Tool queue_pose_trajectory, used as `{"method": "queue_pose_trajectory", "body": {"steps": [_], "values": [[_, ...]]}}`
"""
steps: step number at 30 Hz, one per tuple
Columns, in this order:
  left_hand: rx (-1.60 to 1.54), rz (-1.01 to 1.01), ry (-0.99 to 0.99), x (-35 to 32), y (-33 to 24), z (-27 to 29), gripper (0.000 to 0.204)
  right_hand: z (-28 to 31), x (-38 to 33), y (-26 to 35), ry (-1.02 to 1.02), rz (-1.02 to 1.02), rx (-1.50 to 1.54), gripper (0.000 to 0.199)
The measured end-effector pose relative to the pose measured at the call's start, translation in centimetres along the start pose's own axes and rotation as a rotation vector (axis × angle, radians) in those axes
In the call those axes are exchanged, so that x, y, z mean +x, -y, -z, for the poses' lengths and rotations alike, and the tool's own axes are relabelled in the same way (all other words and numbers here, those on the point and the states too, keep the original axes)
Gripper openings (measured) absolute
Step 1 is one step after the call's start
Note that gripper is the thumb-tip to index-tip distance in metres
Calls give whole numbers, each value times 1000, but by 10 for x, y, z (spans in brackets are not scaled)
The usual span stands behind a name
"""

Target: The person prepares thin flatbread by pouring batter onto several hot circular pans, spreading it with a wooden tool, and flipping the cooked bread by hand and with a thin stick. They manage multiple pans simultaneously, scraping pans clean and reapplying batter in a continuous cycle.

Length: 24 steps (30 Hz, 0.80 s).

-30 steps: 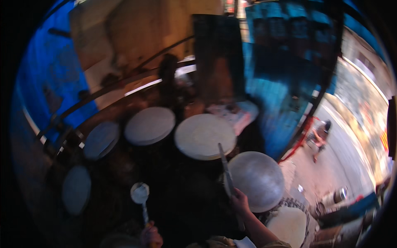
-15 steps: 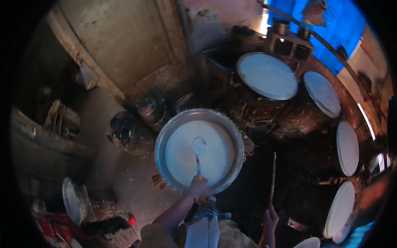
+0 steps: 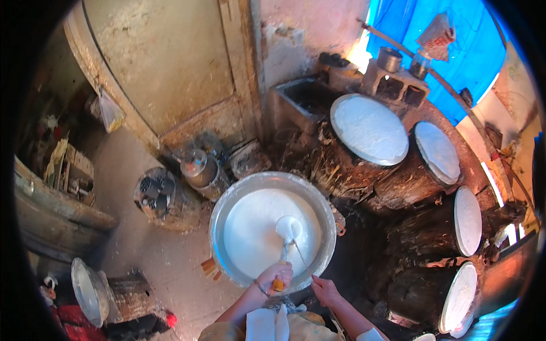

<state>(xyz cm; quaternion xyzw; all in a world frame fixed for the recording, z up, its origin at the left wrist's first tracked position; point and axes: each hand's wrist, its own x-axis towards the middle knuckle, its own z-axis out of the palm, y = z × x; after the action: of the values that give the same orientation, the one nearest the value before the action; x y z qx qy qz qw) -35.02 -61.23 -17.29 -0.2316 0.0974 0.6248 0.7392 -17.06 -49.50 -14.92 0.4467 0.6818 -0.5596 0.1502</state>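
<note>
A wide metal basin (image 3: 215, 233) of white liquid (image 3: 247, 227) stands in front of me. My left hand (image 3: 277, 275) is closed round the handle of a ladle (image 3: 289, 228), whose orange end sticks out below the fist. The ladle's bowl, coated white, is over the liquid near the basin's middle; I cannot tell how deep it sits. At the basin's near right rim, my right hand (image 3: 326, 291) pinches a thin stick (image 3: 301, 254). This stick slants up and left, and its far tip meets the ladle's bowl.
Large round white-topped surfaces (image 3: 369, 129) on dark, rough bases curve round the right side. A metal canister (image 3: 205, 173) and a bucket of dark pieces (image 3: 156, 196) stand beyond the basin's left. At lower left, a tilted pan (image 3: 88, 290) rests against a drum.
My right hand has brought the stick leftward from the far right, its tip now at the ladle. The ladle has moved slightly right in the basin. My view has shifted and sharpened.
</note>
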Motion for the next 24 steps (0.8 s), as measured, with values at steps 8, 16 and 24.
{"method": "queue_pose_trajectory", "body": {"steps": [8, 16, 24], "values": [[344, -270, 33, -45, 13, -131, 9, 31, -39, 67, -95, 335, 192, 38], [590, -428, 171, -94, 32, -216, 17, 60, -74, 125, -266, 723, 151, 37], [1042, -777, 8, -116, 40, -251, 26, 87, -98, 155, -480, 1157, 129, 38]]}}
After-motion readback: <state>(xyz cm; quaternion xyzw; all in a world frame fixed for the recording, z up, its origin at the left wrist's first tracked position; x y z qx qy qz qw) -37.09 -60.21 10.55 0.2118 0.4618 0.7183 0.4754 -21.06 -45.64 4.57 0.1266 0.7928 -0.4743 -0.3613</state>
